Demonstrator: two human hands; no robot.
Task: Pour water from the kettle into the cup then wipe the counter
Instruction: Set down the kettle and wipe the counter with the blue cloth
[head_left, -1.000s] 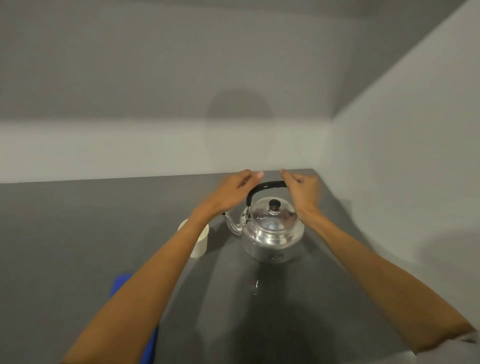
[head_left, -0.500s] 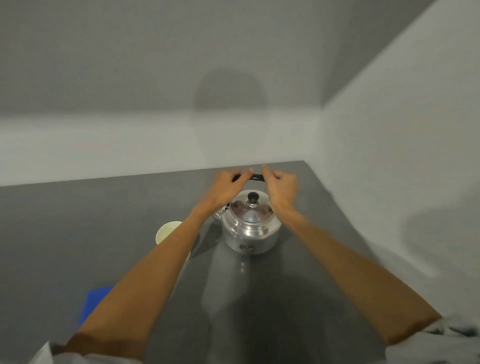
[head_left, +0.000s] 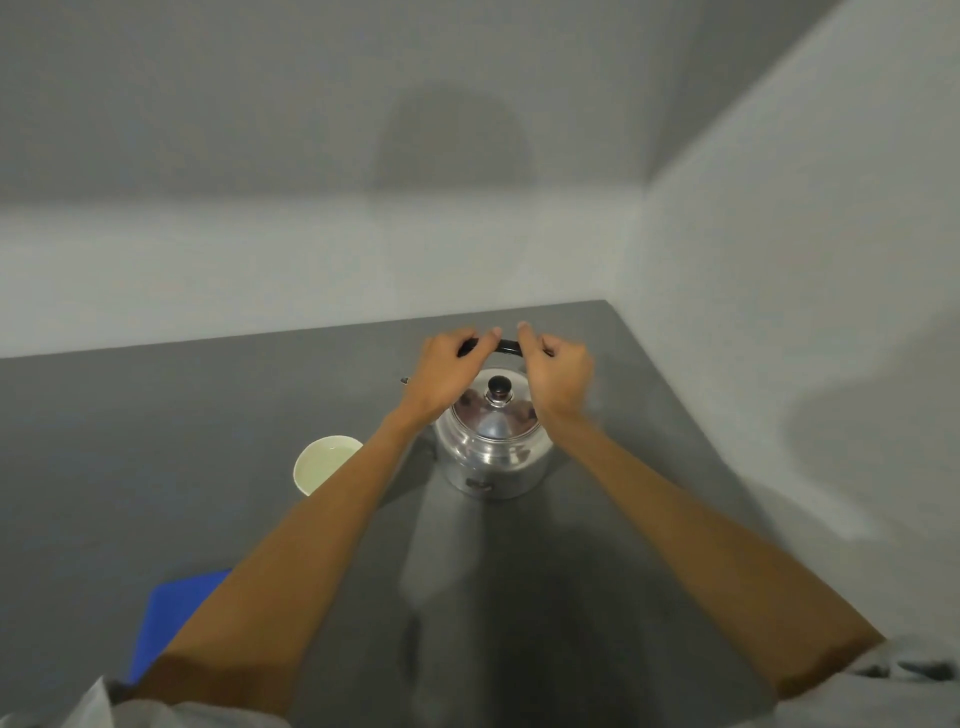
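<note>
Inspecting the counter (head_left: 156, 441), we found our left hand (head_left: 447, 371) and right hand (head_left: 558, 376) both curled around the kettle (head_left: 493, 452) handle (head_left: 508, 346), presumably to steady the lift, with the cup (head_left: 322, 462) at the kettle's nine o'clock and a blue cloth (head_left: 171, 618) at seven o'clock.

A flat blue pad (head_left: 171, 618) lies on the near left part of the grey surface. Pale grey walls (head_left: 311, 156) stand behind the pad and far to its right.
</note>
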